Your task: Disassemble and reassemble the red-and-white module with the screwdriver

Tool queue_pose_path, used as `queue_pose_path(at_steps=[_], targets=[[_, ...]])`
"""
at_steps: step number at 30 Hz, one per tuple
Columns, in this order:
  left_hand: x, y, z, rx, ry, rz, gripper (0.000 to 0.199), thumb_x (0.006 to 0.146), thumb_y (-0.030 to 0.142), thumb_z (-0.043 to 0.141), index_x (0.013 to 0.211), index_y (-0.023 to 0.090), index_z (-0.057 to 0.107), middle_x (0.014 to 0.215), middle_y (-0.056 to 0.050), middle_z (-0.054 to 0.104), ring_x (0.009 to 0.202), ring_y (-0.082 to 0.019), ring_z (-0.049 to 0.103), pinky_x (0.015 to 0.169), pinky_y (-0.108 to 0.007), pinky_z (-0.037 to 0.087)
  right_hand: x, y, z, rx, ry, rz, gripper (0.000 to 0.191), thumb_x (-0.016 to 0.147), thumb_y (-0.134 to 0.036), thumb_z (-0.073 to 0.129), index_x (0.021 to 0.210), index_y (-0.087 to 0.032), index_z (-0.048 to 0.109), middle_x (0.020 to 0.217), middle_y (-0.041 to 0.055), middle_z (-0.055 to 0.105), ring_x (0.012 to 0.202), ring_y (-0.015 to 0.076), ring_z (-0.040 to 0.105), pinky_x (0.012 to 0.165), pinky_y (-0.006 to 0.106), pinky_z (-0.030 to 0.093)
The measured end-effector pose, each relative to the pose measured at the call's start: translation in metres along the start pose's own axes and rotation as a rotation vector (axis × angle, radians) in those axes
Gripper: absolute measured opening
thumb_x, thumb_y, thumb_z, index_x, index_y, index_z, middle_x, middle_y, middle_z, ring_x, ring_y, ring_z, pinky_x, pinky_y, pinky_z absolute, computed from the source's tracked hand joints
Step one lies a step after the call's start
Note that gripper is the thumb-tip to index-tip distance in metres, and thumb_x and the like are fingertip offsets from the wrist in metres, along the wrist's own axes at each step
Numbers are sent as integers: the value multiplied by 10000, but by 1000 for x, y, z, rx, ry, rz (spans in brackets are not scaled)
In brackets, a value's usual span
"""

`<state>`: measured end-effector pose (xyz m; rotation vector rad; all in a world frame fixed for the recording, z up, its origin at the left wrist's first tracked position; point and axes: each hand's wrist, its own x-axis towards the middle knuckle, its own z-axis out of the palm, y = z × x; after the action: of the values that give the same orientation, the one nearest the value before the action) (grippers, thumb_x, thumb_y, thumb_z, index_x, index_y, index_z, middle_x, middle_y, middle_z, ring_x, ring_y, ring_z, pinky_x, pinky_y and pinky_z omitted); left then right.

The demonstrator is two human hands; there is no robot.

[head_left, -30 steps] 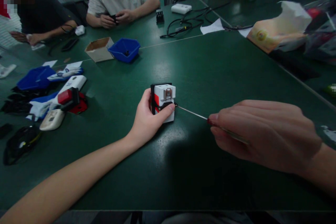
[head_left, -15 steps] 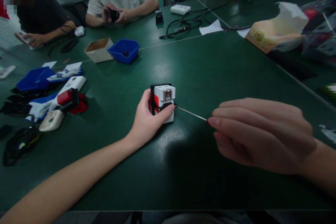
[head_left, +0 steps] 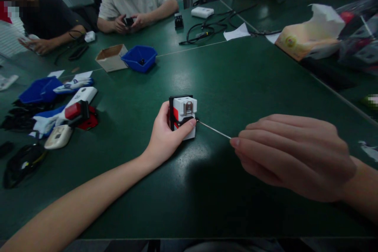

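My left hand (head_left: 169, 130) is wrapped round a small white and red block-shaped device (head_left: 185, 107) with a black plate on its left side and a metal clip on its face. The thumb presses on a black part near the device's lower half. My right hand (head_left: 292, 155) is closed on a screwdriver, whose handle is hidden inside the fingers. The thin metal shaft of the screwdriver (head_left: 215, 129) runs leftward, and its tip meets a small dark screw-like spot at the device's right edge, beside my left thumb.
A blue bin (head_left: 140, 59) and a cardboard box (head_left: 112, 58) stand beyond the device. Gloves (head_left: 73, 84), a red and black part (head_left: 78, 112) and a cream-coloured object (head_left: 58, 137) lie left. Cables (head_left: 203, 31) and a torn package (head_left: 310, 35) are farther back. Several people sit round the table.
My right hand has turned a little and its fingers have closed further over the red bit of the handle seen before. The device and my left hand stay in place.
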<state>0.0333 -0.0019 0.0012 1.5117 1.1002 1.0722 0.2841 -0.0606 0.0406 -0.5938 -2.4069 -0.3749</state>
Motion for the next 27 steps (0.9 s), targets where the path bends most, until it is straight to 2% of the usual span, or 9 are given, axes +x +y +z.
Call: queue_pose_path(at_steps=[3, 7, 10, 18, 22, 24, 27], targets=[[1, -4, -1, -28, 11, -5, 470, 784, 355, 848, 1143, 196, 590, 1089, -57, 714, 1009, -237, 697, 948, -390, 577, 1, 1, 3, 21, -12, 23, 171, 958, -120, 629, 1127, -143, 634, 802, 29, 754, 679, 169, 698, 612, 323, 558], [1, -11, -3, -109, 5, -28, 460, 817, 384, 845, 1159, 207, 594, 1071, -42, 708, 927, -209, 715, 878, -372, 611, -2, 2, 16, 54, 71, 62, 79, 976, -126, 593, 1046, -160, 609, 761, 8, 715, 622, 129, 648, 580, 284, 484], [1, -15, -4, -135, -9, -55, 466, 837, 414, 836, 1175, 223, 579, 1075, -41, 707, 893, -208, 730, 812, -359, 627, -7, 2, 25, 48, 80, 76, 77, 977, -153, 595, 1044, -182, 622, 764, -5, 699, 629, 123, 631, 591, 280, 457], [-1, -9, -3, -24, 14, -19, 530, 785, 423, 873, 1169, 202, 583, 1116, -69, 713, 1016, -246, 720, 920, -389, 592, -5, 1, 18, 60, 124, 68, 58, 1034, -183, 586, 1069, -142, 609, 712, -12, 673, 584, 114, 583, 559, 303, 396], [3, -9, -5, -27, -2, -31, 510, 802, 440, 842, 1166, 207, 571, 1090, -56, 714, 947, -233, 734, 861, -377, 609, -6, 2, 22, 83, 99, 71, 75, 1052, -205, 553, 1077, -160, 607, 736, -14, 675, 602, 122, 578, 560, 314, 372], [10, -6, -13, 55, -24, -14, 499, 811, 431, 819, 1177, 202, 568, 1093, -59, 718, 933, -235, 739, 851, -380, 615, -5, 2, 28, 66, 52, 49, 102, 1063, -218, 531, 1078, -160, 614, 744, -11, 671, 603, 132, 555, 562, 321, 359], [26, 2, -38, 413, -27, 146, 558, 790, 406, 806, 1245, 187, 569, 1145, -79, 729, 1000, -255, 729, 923, -401, 603, -4, 0, 39, 53, -63, 16, 176, 1084, -226, 476, 1028, -161, 630, 716, -15, 634, 579, 146, 491, 551, 326, 332]])
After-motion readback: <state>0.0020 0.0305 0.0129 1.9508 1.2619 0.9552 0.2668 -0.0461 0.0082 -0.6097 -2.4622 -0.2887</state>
